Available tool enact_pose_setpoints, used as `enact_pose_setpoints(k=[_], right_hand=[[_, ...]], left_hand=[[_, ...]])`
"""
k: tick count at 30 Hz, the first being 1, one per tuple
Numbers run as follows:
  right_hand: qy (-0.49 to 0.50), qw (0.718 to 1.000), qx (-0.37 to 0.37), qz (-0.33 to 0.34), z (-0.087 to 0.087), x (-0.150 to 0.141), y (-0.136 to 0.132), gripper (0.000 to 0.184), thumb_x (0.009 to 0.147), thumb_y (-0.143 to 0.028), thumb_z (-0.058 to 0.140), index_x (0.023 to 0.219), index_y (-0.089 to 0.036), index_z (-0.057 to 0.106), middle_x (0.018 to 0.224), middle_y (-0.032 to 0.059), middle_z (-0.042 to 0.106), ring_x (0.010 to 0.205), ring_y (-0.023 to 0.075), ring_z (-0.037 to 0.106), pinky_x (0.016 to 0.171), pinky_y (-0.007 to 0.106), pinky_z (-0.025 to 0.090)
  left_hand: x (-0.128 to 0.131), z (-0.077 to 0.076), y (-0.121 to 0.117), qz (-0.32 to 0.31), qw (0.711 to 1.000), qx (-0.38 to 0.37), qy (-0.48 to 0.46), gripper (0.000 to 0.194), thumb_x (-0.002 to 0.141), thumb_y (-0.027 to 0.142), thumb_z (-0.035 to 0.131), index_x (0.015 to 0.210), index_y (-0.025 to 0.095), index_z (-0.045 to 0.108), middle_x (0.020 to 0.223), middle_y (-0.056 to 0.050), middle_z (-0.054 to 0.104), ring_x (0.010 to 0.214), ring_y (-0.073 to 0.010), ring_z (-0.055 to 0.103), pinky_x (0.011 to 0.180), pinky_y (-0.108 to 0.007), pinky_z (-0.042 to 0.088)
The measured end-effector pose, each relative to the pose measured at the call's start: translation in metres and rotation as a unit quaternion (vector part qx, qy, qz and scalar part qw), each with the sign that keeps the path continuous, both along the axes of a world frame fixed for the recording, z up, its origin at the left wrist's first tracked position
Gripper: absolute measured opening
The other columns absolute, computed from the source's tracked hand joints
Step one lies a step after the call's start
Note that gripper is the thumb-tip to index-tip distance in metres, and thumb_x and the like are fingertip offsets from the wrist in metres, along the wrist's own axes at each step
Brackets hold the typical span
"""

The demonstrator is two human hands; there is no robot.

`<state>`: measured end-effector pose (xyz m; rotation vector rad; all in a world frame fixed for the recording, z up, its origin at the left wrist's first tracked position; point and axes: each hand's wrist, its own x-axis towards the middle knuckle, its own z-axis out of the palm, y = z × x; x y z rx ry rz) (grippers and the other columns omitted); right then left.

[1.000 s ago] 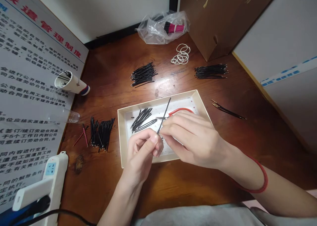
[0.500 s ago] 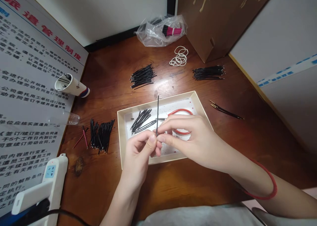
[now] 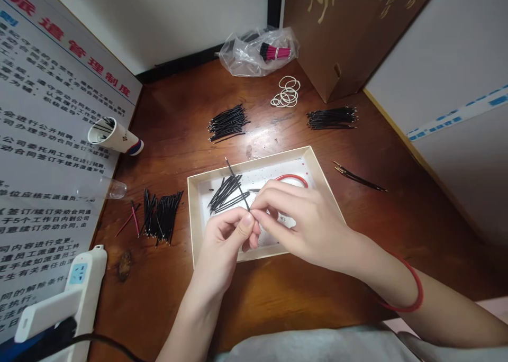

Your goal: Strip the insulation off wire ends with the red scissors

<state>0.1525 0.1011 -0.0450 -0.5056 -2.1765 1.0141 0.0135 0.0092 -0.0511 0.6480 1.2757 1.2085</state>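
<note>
Both hands meet over a shallow cream tray [image 3: 192, 219] on a wooden desk. My left hand [image 3: 228, 245] pinches the lower end of a thin black wire [image 3: 236, 182] between thumb and forefinger. My right hand [image 3: 307, 224] is closed, and its fingertips pinch the same wire just beside the left thumb. The wire slants up and to the left from the fingers. Inside the tray lie a small pile of black wires [image 3: 227, 191] and red-handled scissors [image 3: 293, 179], partly hidden by my right hand.
Black wire piles lie at left [image 3: 161, 216], back centre [image 3: 228, 121] and back right [image 3: 331, 118]. Also here: white rubber bands [image 3: 286, 93], a plastic bag of pink-tied wires [image 3: 257, 52], a tipped paper cup [image 3: 113, 135], a power strip [image 3: 59, 301], gold-tipped wires [image 3: 357, 177] and a brown box [image 3: 341, 34].
The wire held between my fingers has swung from leaning right, through upright, to leaning left. Both hands stayed over the tray.
</note>
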Motion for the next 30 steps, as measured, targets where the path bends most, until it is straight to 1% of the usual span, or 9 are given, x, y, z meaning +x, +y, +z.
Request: enact_pose_setpoints(k=[2,4,7,11,13,19,23,28,30], right_hand=[[0.004,0.998,0.061,-0.007,-0.0028,-0.0004,-0.0002,0.02,0.093,-0.008,0.052,0.076,-0.015,0.057,0.073,0.0004,0.056,0.064,0.01,0.049,0.06,0.023,0.042],[0.012,0.994,0.104,-0.01,-0.005,-0.0006,-0.0003,0.02,0.094,-0.008,0.052,0.076,-0.015,0.056,0.073,0.0016,0.056,0.065,0.011,0.05,0.06,0.023,0.043],[0.021,0.989,0.147,-0.008,-0.0068,-0.0009,-0.0003,0.021,0.094,-0.008,0.051,0.075,-0.014,0.057,0.072,0.0041,0.057,0.066,0.0129,0.053,0.06,0.025,0.045],[0.017,0.981,0.192,-0.013,-0.007,-0.0009,-0.0001,0.022,0.095,-0.009,0.05,0.075,-0.016,0.056,0.07,0.0048,0.059,0.065,0.0144,0.053,0.06,0.027,0.047],[0.026,0.981,0.189,-0.013,-0.0065,-0.0003,0.0,0.02,0.093,-0.007,0.052,0.076,-0.017,0.056,0.07,0.0037,0.059,0.066,0.0142,0.054,0.06,0.026,0.048],[0.051,0.993,0.103,0.008,-0.0046,0.0029,-0.0005,0.02,0.089,-0.003,0.055,0.079,-0.021,0.054,0.071,-0.0002,0.057,0.064,0.0111,0.053,0.061,0.023,0.049],[0.05,0.994,0.1,0.004,-0.0042,0.0047,-0.0008,0.021,0.089,-0.003,0.056,0.078,-0.021,0.054,0.07,-0.0004,0.058,0.065,0.0108,0.054,0.061,0.023,0.048],[0.038,0.994,0.102,-0.002,-0.0027,0.0056,-0.001,0.021,0.089,-0.003,0.056,0.078,-0.021,0.055,0.07,-0.0011,0.058,0.064,0.0102,0.054,0.059,0.022,0.046],[0.038,0.995,0.09,0.001,-0.0017,0.0059,-0.001,0.02,0.089,-0.003,0.056,0.078,-0.021,0.055,0.07,-0.0014,0.058,0.064,0.0094,0.053,0.059,0.021,0.045]], left_hand=[[0.0024,0.0022,-0.0008,0.018,1.0,0.011,0.018,0.036,0.088,0.041,0.068,0.063,0.017,0.06,0.054,0.003,0.051,0.054,-0.0088,0.041,0.053,-0.022,0.03],[0.0052,0.0033,-0.0016,0.039,0.998,0.027,0.03,0.032,0.089,0.037,0.067,0.065,0.017,0.061,0.054,0.004,0.049,0.054,-0.0089,0.04,0.053,-0.023,0.03],[0.0077,0.0008,-0.002,0.054,0.997,0.048,0.041,0.033,0.09,0.034,0.065,0.062,0.018,0.058,0.053,0.005,0.045,0.052,-0.0089,0.037,0.052,-0.024,0.029],[0.007,-0.0047,-0.0026,0.047,0.995,0.067,0.051,0.036,0.091,0.033,0.064,0.059,0.018,0.054,0.052,0.006,0.041,0.05,-0.0089,0.032,0.049,-0.024,0.026],[0.0064,-0.0052,-0.0033,0.037,0.996,0.068,0.033,0.036,0.091,0.033,0.063,0.059,0.018,0.053,0.052,0.006,0.039,0.05,-0.009,0.03,0.049,-0.024,0.026],[0.0075,-0.003,-0.0036,0.005,0.996,0.073,-0.049,0.038,0.092,0.032,0.062,0.058,0.018,0.052,0.051,0.006,0.037,0.05,-0.009,0.026,0.049,-0.025,0.025],[0.0083,-0.0033,-0.0026,0.003,0.994,0.075,-0.083,0.039,0.092,0.032,0.063,0.057,0.018,0.051,0.051,0.007,0.036,0.049,-0.0083,0.025,0.049,-0.024,0.024],[0.0093,-0.0052,-0.0027,0.008,0.993,0.073,-0.093,0.039,0.091,0.032,0.066,0.058,0.017,0.053,0.051,0.007,0.036,0.049,-0.0077,0.026,0.048,-0.024,0.023],[0.0091,-0.0059,-0.0025,0.005,0.992,0.072,-0.103,0.039,0.091,0.034,0.066,0.058,0.017,0.052,0.051,0.007,0.037,0.049,-0.0075,0.026,0.049,-0.023,0.024]])
